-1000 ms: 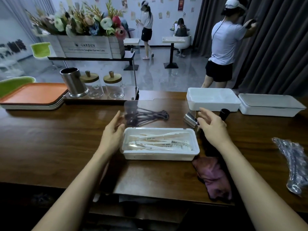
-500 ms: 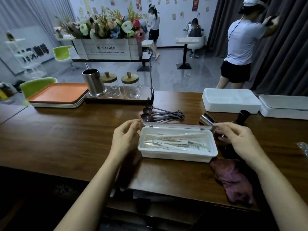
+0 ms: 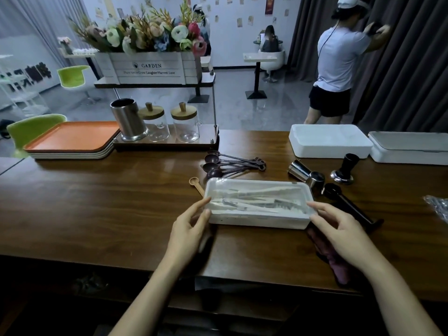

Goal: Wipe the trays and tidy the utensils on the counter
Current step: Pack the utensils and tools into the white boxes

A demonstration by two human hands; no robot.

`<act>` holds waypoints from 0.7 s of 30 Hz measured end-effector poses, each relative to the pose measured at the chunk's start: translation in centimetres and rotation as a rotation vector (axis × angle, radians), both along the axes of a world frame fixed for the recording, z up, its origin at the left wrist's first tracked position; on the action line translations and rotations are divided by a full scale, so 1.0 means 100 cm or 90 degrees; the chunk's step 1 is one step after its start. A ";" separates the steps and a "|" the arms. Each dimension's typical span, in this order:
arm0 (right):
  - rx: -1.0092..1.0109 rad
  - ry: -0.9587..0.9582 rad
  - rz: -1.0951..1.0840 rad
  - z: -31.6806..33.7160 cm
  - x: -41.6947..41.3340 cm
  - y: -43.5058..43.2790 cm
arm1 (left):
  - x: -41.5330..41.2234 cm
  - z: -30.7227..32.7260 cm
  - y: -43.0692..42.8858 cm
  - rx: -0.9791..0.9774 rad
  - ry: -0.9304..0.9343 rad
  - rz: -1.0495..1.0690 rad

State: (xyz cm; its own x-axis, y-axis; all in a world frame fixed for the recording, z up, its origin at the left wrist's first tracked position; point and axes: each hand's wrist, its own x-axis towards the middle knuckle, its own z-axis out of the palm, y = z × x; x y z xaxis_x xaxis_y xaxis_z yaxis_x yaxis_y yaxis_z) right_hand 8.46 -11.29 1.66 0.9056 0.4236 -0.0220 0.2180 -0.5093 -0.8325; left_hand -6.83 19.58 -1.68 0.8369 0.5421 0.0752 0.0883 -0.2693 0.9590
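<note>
A white utensil box [image 3: 257, 220] lies on the wooden counter [image 3: 97, 204] just ahead of me, its clear lid [image 3: 257, 186] down on top and white tongs [image 3: 254, 201] showing through it. My left hand [image 3: 189, 229] is at the box's left end, index fingertip on the lid corner and thumb against the wall. At the right end, my right hand [image 3: 339, 229] has its fingertips at the lid edge. Both hands have their fingers spread. A pink cloth [image 3: 335, 263] lies partly under my right wrist. Stacked orange trays [image 3: 70, 137] sit far left.
Behind the box lie dark measuring spoons [image 3: 230, 163], a wooden spoon [image 3: 196, 184], a steel jigger [image 3: 306, 174], a tamper [image 3: 344, 170] and a black scoop [image 3: 344, 202]. Two white boxes [image 3: 329, 141] stand back right. A steel canister [image 3: 128, 120] and jars stand back left. A person [image 3: 337, 61] stands beyond the counter.
The clear lid, held raised over the box a second ago, has come down onto it. Both hands dropped to the box's ends. The camera view swung left.
</note>
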 end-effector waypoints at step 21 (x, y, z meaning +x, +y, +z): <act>-0.182 -0.120 0.012 0.029 0.023 0.041 | 0.021 0.035 -0.004 0.068 0.086 0.129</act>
